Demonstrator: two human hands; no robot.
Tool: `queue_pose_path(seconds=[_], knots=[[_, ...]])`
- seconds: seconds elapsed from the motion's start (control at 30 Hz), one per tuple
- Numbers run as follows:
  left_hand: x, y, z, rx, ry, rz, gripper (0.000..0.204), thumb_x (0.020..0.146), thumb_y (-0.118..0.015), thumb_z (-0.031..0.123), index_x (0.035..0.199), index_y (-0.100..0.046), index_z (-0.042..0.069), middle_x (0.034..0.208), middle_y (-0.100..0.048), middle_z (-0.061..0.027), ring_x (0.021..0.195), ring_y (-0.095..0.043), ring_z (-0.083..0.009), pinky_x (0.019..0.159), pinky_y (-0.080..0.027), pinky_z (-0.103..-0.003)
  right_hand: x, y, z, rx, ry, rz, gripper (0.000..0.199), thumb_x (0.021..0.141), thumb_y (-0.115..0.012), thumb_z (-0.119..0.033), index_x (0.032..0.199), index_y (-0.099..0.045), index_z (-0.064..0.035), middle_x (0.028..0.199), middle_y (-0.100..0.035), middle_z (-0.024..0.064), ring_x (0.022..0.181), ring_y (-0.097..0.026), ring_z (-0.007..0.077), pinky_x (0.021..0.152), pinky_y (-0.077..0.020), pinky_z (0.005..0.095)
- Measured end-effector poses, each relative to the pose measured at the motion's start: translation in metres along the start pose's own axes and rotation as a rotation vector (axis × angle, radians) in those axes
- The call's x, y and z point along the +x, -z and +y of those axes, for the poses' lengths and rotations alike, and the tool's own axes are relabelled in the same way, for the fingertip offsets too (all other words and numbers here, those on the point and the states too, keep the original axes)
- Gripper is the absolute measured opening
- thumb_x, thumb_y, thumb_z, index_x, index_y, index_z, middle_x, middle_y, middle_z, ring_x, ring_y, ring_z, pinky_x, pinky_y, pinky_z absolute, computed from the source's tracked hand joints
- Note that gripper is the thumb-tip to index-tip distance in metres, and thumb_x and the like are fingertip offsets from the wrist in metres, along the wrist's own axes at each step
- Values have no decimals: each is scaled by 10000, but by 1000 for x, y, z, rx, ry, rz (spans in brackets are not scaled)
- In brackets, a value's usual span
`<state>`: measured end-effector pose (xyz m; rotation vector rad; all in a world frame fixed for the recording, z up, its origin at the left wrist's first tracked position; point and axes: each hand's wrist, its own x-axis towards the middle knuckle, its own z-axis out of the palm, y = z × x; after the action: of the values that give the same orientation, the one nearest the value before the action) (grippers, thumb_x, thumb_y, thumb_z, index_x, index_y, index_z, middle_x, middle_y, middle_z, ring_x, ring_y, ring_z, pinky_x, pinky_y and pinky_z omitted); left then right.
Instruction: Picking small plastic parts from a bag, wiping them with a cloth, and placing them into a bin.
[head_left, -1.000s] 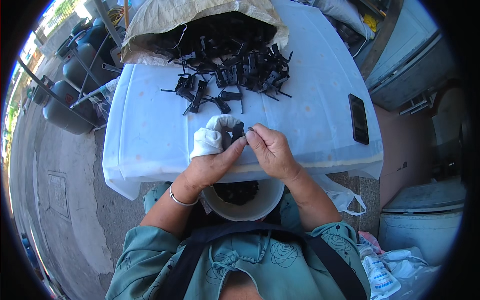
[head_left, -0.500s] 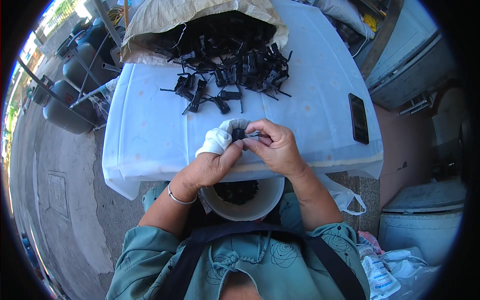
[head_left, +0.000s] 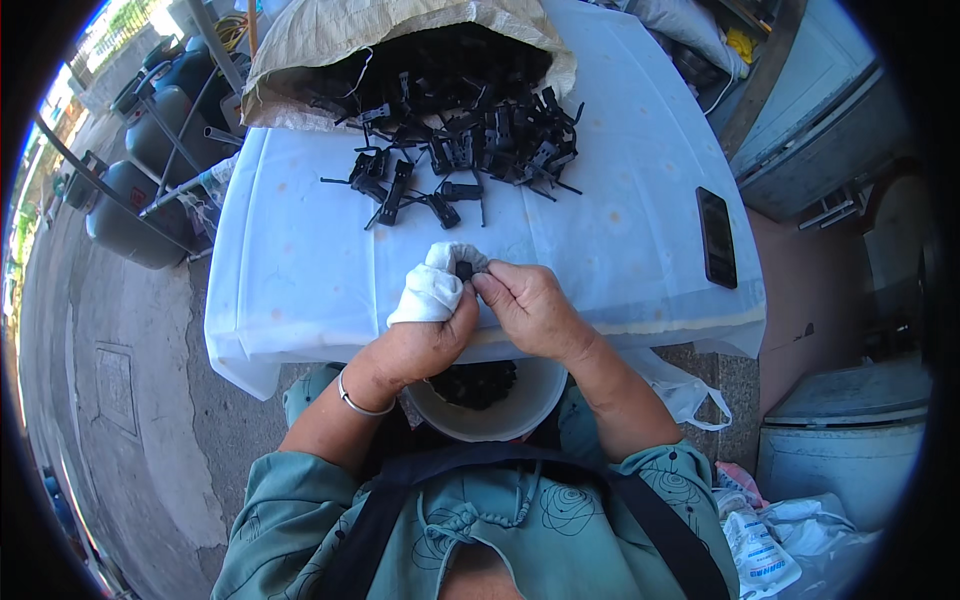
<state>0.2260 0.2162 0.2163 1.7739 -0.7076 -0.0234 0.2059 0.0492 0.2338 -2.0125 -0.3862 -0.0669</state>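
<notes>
A small black part [head_left: 464,270] is pinched between the two hands above the near edge of the counter [head_left: 300,280]. The left hand [head_left: 425,335] is curled shut around it from the left, its fingertips wrapped in white cloth [head_left: 432,290] that covers most of the part. The right hand [head_left: 530,310] is pressed against it from the right, thumb and forefinger closed on the exposed end. Both grips are therefore pressed together on the same piece, with no gap seen between them. The part's long axis cannot be told, since only a dark stub shows between cloth and fingers. A metal bangle [head_left: 352,400] is worn on the left wrist.

Directly below the hands, at the lap, a white bucket [head_left: 480,425] is held, with dark parts inside. The bucket lies toward the person from the grip, about equally near to either hand.

Farther out, across the white-covered counter, a loose heap of black clips [head_left: 450,160] is spread, spilling from an open woven sack [head_left: 400,40]. The heap lies straight ahead of the grip, well apart from it. A dark phone [head_left: 716,237] is laid flat to the right, near the counter's edge.
</notes>
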Motion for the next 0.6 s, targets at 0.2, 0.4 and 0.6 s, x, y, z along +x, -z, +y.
queue_pose_path(seconds=[0.2,0.4,0.6], knots=[[2,19,28,-42,-28,-15,284,858,-575,111,1102,-532,-26,869,-594,-179,759,-575,-296,679,-458,-352,15,24,13,84,-68,-290,213,920,-539,-160,791,-553,9,661,-546,35,630,-440,77,563,-427,277],[3,33,19,-52,21,-218,174,841,-607,131,949,-645,0,819,-634,-170,702,-588,-324,682,-480,-352,43,-17,17,-697,-51,180,399,819,-630,-353,1085,-553,-66,803,-642,150,732,-628,332,628,-509,406],[9,37,-7,360,-103,163,275,795,-599,-22,1064,-631,29,1062,-615,-142,963,-604,-248,815,-473,-316,51,-24,24,-687,9,206,321,804,-641,-247,1066,-564,-78,779,-638,138,707,-627,320,613,-506,393]])
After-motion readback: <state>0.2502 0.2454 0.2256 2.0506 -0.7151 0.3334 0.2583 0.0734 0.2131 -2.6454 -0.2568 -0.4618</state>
